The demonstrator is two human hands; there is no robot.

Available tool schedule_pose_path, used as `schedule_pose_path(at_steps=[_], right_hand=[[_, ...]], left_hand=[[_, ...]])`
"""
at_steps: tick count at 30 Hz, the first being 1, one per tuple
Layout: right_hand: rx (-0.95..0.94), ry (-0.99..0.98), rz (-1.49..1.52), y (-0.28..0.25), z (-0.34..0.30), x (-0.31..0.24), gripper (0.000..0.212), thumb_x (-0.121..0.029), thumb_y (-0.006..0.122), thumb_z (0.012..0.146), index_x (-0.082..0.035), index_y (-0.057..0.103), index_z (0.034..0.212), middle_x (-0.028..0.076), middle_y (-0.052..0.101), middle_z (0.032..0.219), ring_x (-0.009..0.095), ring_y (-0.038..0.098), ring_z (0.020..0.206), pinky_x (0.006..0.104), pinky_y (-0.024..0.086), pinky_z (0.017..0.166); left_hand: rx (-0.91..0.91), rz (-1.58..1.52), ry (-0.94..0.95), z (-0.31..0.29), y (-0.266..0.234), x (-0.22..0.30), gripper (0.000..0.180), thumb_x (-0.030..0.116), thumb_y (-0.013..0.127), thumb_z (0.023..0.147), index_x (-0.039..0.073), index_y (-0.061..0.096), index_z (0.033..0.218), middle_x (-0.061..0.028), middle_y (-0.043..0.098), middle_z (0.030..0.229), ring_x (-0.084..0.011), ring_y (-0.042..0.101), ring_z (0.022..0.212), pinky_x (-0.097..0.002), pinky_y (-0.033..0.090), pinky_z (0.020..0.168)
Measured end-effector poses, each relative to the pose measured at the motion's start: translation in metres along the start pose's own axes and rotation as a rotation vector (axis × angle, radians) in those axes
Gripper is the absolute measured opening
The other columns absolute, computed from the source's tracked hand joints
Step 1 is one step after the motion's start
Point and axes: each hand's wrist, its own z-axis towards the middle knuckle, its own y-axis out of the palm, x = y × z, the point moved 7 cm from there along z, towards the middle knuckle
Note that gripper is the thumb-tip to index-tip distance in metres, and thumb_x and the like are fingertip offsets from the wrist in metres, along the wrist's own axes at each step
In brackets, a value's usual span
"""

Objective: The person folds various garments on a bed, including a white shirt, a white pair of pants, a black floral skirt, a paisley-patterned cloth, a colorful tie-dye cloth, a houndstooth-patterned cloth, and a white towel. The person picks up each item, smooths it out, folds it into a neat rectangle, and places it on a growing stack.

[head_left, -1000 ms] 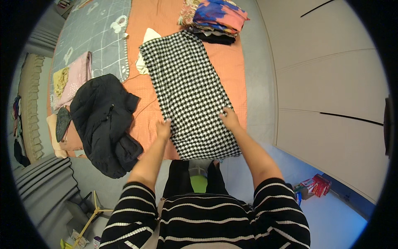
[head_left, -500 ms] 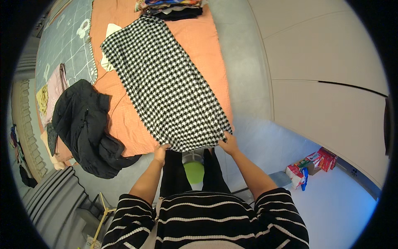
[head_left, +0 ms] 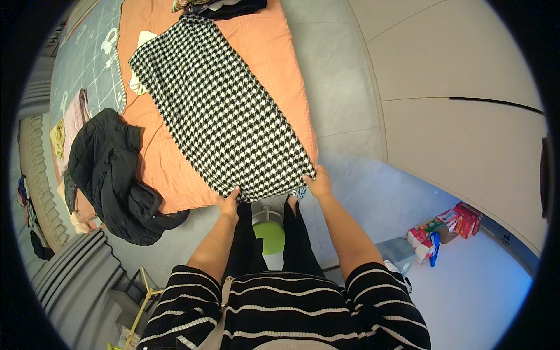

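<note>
A long black-and-white houndstooth cloth (head_left: 216, 111) lies spread flat over the orange bed cover (head_left: 268, 52), its near edge at the front of the bed. My left hand (head_left: 228, 202) pinches the near left corner, thumb on top. At the near right corner, my right hand (head_left: 318, 183) grips the same edge, so the cloth's end is stretched between both hands. To the left of the cloth lies a black padded jacket (head_left: 111, 169), partly hanging off the bed's front edge.
Folded clothes (head_left: 233, 8) are stacked at the far end. A white item (head_left: 146, 39) sticks out from beneath the cloth. A green-seated stool (head_left: 270, 236) stands between my legs. Beige cabinets (head_left: 455, 140) run along the right, with red packages (head_left: 466, 219) on the floor near them.
The whole view has shifted a little, so bed, cloth and jacket sit slightly higher and further left. Both hands keep their hold on the cloth's near corners.
</note>
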Motion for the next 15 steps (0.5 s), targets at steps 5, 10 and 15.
schedule_pose_path(at_steps=[5,10,15], right_hand=[[0.015,-0.272,-0.148,-0.008,-0.012,-0.019,0.021,-0.015,0.068,0.074,-0.001,0.067,0.089,0.016,0.064,0.100,0.023,0.061,0.092,0.0339,0.047,0.080],[-0.450,-0.047,0.537,-0.020,-0.043,-0.034,0.026,-0.012,0.067,0.078,0.001,0.062,0.099,0.006,0.062,0.102,0.009,0.055,0.088,0.0263,0.046,0.078],[-0.623,0.181,0.912,-0.074,-0.066,-0.099,0.061,-0.011,0.072,0.076,-0.001,0.044,0.129,0.009,0.057,0.117,0.019,0.055,0.105,0.0350,0.044,0.093]], left_hand=[[-0.224,0.149,-0.186,0.021,0.001,-0.023,0.048,0.021,0.082,0.068,0.000,0.058,0.104,-0.0083,0.064,0.099,-0.0238,0.058,0.087,-0.0375,0.045,0.077],[-0.491,0.071,0.144,-0.014,-0.006,0.010,0.043,0.005,0.069,0.065,-0.001,0.058,0.106,-0.0095,0.064,0.098,-0.0229,0.061,0.087,-0.0336,0.047,0.080],[-0.761,-0.514,-0.271,-0.076,-0.001,0.049,0.066,0.017,0.063,0.074,-0.003,0.039,0.132,-0.0180,0.053,0.126,-0.0308,0.052,0.116,-0.0462,0.039,0.103]])
